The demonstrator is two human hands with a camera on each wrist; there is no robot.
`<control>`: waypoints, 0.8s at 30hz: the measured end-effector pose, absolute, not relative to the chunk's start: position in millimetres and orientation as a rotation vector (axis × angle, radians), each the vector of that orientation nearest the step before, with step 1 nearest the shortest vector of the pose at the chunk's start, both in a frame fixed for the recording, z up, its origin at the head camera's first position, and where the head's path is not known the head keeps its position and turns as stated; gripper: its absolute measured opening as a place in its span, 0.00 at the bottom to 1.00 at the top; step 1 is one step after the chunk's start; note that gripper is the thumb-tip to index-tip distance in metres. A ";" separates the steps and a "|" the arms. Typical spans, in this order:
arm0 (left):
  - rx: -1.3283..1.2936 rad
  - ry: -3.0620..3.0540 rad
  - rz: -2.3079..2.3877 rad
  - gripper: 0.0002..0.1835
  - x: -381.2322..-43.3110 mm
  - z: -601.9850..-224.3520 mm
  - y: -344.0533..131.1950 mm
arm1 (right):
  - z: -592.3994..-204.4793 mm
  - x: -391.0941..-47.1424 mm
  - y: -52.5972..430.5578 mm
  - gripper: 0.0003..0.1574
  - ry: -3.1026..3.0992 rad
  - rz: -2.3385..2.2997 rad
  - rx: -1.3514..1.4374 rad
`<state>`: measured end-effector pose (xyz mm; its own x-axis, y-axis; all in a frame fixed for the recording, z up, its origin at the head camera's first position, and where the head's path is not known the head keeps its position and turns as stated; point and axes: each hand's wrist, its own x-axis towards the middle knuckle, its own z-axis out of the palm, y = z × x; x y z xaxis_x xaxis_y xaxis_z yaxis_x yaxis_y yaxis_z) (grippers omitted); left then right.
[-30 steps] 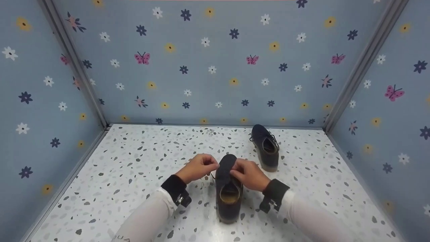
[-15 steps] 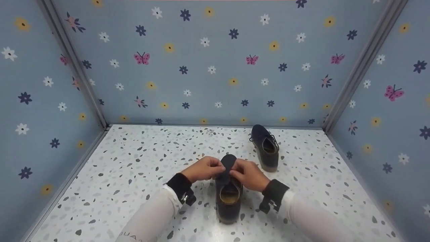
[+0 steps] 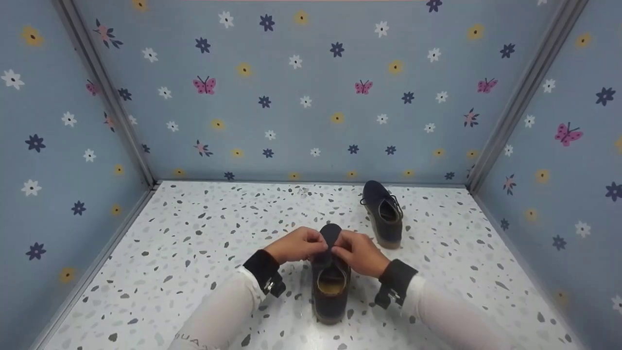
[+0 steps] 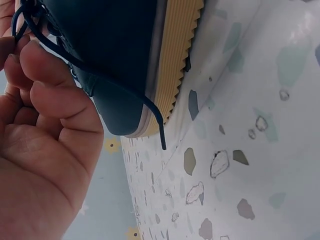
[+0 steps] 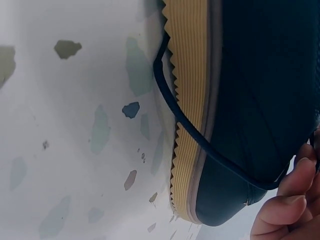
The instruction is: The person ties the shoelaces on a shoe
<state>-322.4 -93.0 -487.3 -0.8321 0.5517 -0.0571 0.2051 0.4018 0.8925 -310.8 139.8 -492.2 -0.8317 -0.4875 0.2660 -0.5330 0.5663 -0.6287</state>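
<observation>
A dark navy shoe (image 3: 330, 307) with a ridged tan sole (image 4: 172, 55) stands upright on the floor, toe pointing away from me. Over its front, my left hand (image 3: 297, 244) pinches the blue shoelace (image 4: 107, 77) at the lacing; a small loop shows by the fingertips and one end hangs down the shoe's side. From the other side, my right hand (image 3: 362, 253) pinches lace too, its fingertips almost meeting the left ones. In the right wrist view, a length of lace (image 5: 192, 132) droops from those fingers across the sole.
The matching shoe (image 3: 390, 231), its laces tied in a bow, stands behind and to the right. Speckled white flooring (image 3: 209, 228) lies all around. Blue flowered panels (image 3: 311, 73) close off the back and both sides. Each wrist wears a black strap (image 3: 398, 274) with a small camera.
My left hand has moved right and slightly down, over the shoe's lacing and close to the right fingertips. The right hand has stayed nearly still, and both shoes stand where they were.
</observation>
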 end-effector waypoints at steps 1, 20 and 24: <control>0.653 2.320 1.409 0.12 -322.3 -487.6 -93.0 | -492.0 -310.8 139.8 0.10 -2.725 1.125 0.890; 0.506 2.114 1.644 0.08 -316.3 -503.6 -93.8 | -497.2 -303.2 157.6 0.08 -2.543 1.142 1.007; 0.493 2.116 1.651 0.07 -316.5 -504.5 -94.3 | -496.1 -297.3 162.4 0.10 -2.457 1.131 1.056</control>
<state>-316.5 -94.3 -504.5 -0.8534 0.5111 -0.1021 0.0253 0.2364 0.9713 -297.3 162.4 -496.1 -0.7112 -0.5149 0.4786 -0.6984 0.4401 -0.5644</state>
